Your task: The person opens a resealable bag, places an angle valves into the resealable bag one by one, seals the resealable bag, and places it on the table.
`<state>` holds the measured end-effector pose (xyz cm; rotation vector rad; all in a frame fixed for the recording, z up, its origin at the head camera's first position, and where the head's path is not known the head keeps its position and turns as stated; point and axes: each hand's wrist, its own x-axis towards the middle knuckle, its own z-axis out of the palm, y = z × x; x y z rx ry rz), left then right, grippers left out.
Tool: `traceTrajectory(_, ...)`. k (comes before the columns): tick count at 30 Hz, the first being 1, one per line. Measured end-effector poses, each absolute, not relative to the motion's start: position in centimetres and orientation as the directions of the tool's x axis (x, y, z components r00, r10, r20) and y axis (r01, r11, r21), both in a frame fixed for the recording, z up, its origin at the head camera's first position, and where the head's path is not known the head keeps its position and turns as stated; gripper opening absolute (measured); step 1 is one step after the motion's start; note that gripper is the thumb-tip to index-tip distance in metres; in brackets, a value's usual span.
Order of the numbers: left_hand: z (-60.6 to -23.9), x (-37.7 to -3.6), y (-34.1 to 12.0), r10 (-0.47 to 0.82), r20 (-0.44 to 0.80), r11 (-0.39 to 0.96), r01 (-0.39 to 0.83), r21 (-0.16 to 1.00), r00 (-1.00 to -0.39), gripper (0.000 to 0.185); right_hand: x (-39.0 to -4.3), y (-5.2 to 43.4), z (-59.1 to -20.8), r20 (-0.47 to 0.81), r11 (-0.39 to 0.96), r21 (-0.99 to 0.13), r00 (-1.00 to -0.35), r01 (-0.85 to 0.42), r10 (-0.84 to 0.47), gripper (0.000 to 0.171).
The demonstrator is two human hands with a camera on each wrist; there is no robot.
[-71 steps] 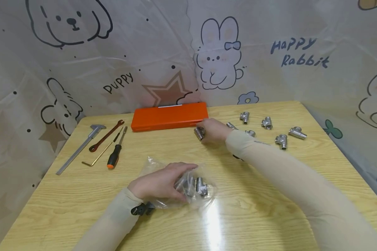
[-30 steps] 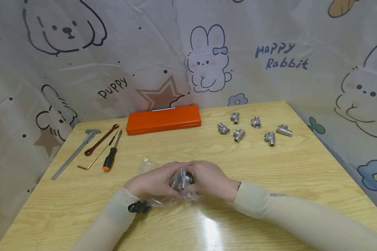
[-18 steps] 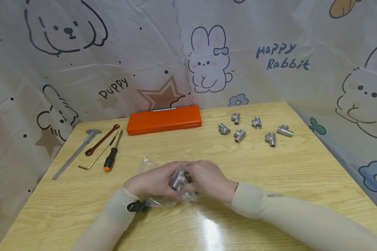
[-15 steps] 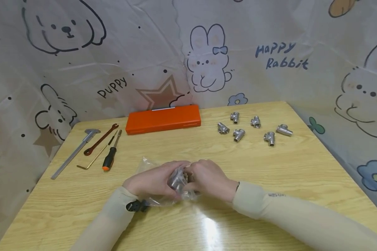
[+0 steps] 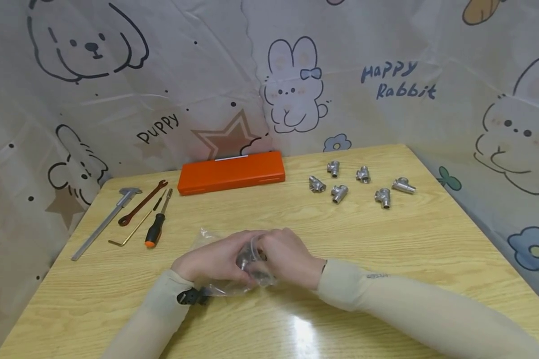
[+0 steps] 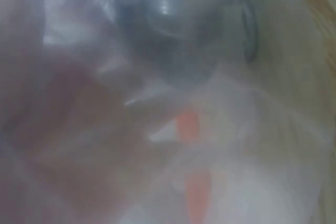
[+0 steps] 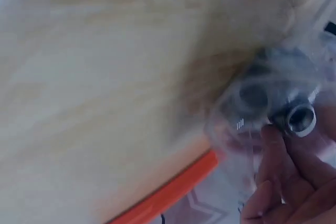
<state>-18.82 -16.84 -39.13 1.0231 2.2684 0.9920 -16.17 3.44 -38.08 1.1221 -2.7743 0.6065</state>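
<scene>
Four tools sit at the table's (image 5: 386,249) far left: a caliper (image 5: 103,224), a wrench (image 5: 142,203), a hex key (image 5: 130,234) and a screwdriver (image 5: 154,227) with a black and orange handle, all lying close together. Right of them, at the back edge, an orange case (image 5: 230,172) lies flat and closed. Near the front middle, the left hand (image 5: 206,262) rests on a clear plastic bag (image 5: 226,286), fingers curled round the bag and the metal fitting (image 5: 244,259) inside it, so that grip is closed on the bag. Right hand (image 5: 287,257) meets it from the other side, touching, fingertips pinching the same fitting at the bag's mouth; grip closed on the fitting. Right wrist view shows the fitting (image 7: 291,114) seen through the plastic, threaded end out, fingers (image 7: 286,166) just under it. Left wrist view is a blur of plastic and metal thread, not much to tell. Further right at the back, five loose fittings (image 5: 340,192) lie scattered in a small cluster, well apart from the hands.
</scene>
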Motion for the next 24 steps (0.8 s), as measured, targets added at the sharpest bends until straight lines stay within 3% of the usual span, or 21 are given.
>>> traceTrajectory(7, -38.8, -18.6, -17.0, 0.742, -0.161, 0.531, 0.425, 0.733, -0.65, 0.098, -17.8, 8.2, -36.0, 0.149, 0.701, -0.406, -0.799, -0.586, -0.582, 0.04)
traceTrajectory(15, -38.6, -18.4, -17.1, 0.712, -0.189, 0.578, 0.411, 0.705, -0.677, 0.101, -24.9, 17.3, -36.2, 0.055, 0.86, -0.405, -0.947, -0.311, -0.317, 0.058)
traceTrajectory(20, -38.7, -18.2, -17.1, 0.706, -0.198, 0.584, 0.401, 0.706, -0.68, 0.101, -27.5, 20.6, -37.9, -0.054, 0.892, -0.414, -0.974, -0.181, -0.222, 0.07)
traceTrajectory(24, -38.6, -18.2, -17.1, 0.7, -0.197, 0.595, 0.408, 0.693, -0.686, 0.101, -28.2, 20.9, -38.6, -0.067, 0.903, -0.397, -0.976, -0.166, -0.209, 0.069)
